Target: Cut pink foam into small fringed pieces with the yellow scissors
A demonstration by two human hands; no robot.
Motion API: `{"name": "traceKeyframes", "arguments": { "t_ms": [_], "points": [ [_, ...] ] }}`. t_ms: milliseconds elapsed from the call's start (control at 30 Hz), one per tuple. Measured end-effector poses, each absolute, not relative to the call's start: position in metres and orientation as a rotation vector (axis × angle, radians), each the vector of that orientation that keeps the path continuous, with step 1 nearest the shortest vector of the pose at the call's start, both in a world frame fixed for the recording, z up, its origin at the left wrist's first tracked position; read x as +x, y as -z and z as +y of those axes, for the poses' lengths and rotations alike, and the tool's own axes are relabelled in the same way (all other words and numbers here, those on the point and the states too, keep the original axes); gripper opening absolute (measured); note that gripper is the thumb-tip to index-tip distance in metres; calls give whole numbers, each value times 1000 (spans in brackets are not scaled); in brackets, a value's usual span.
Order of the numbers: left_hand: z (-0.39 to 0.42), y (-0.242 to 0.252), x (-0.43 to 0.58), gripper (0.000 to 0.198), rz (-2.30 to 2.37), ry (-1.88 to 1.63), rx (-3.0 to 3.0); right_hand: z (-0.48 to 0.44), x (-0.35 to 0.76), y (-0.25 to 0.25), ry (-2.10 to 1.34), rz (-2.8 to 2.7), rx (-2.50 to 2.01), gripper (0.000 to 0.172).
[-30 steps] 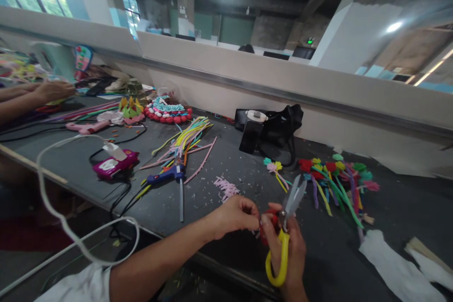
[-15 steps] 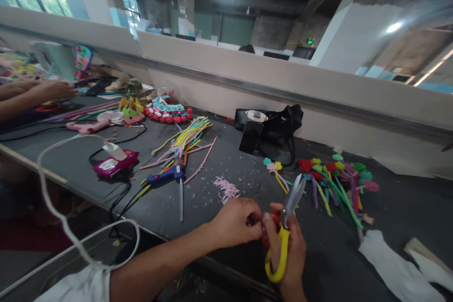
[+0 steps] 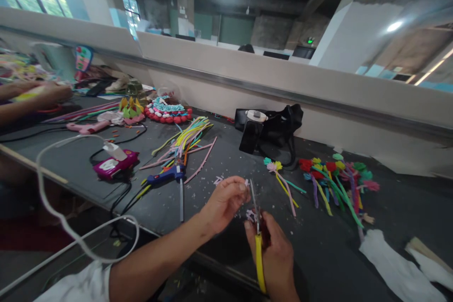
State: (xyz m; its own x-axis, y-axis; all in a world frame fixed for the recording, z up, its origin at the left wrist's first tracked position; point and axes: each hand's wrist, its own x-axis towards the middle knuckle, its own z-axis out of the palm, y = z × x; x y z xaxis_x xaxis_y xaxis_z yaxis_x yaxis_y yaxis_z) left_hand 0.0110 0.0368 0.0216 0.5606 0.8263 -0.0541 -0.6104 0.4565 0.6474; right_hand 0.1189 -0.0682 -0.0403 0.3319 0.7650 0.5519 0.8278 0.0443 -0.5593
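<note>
Behind the dark table (image 3: 325, 245) ran a pale partition (image 3: 219, 59), while near the table's front edge the right hand (image 3: 278, 250) had its fingers clamped around upright scissors (image 3: 259, 264), the left hand (image 3: 226, 200) pinched a lilac scrap (image 3: 247, 182) just beside them, and a glue gun (image 3: 166, 175) lay farther left.

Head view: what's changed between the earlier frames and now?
The right hand and its yellow-handled metal scissors shifted left, scissors swinging from a rightward lean to nearly upright in the picture. The left hand moved forward and left; a small lilac piece now shows at its fingertips, apparently pinched. Unmoved: dark-blue glue gun, black strapped bag.
</note>
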Motion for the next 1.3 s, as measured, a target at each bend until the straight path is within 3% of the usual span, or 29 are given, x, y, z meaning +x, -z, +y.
{"name": "traceKeyframes", "arguments": {
  "t_ms": [567, 1100, 1300],
  "points": [
    [30, -22, 15, 14, 361, -924, 600, -69, 119, 45, 244, -1469, -1747, 39],
    [32, -22, 13, 10, 366, -920, 585, -68, 116, 36, 178, -1457, -1688, 31],
    [33, -20, 13, 10, 301, -917, 559, -67, 117, 37, 176, -1419, -1745, 36]
  ]
}}
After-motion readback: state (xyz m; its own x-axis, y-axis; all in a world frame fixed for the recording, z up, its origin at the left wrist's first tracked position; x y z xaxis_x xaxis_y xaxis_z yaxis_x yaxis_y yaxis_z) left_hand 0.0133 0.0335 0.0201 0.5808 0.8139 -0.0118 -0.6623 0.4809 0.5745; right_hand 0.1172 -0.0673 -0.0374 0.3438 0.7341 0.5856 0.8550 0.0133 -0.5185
